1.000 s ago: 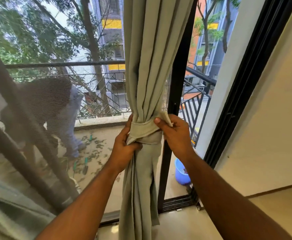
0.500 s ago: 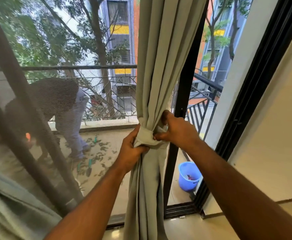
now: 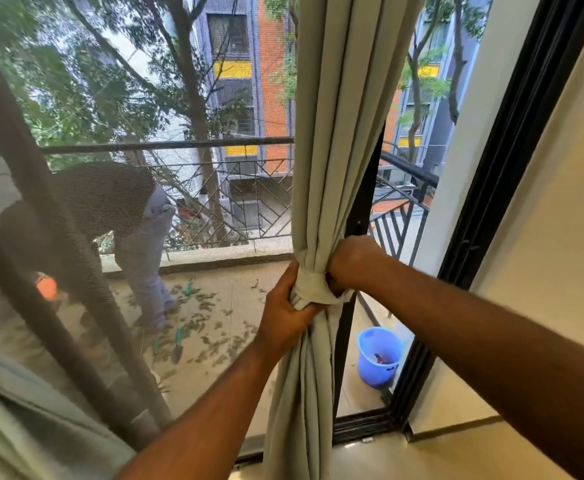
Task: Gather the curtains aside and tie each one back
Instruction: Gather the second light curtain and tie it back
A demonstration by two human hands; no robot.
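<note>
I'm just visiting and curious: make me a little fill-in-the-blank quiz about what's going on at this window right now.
1. Both hands, the left hand and the right hand, grip a gathered grey ____.
2. The band of cloth wrapped around it sits ____ the two hands.
3. The bucket standing on the balcony floor is ____ in colour.
4. Scattered over the balcony floor lie fallen ____.

Missing words: curtain; between; blue; leaves

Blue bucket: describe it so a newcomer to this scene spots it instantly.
Start at the grey-green curtain bunched in both hands at mid-frame. Look down and right past the black door frame to the balcony floor. The blue bucket sits there, the only bright blue, round, open-topped thing around.
</note>
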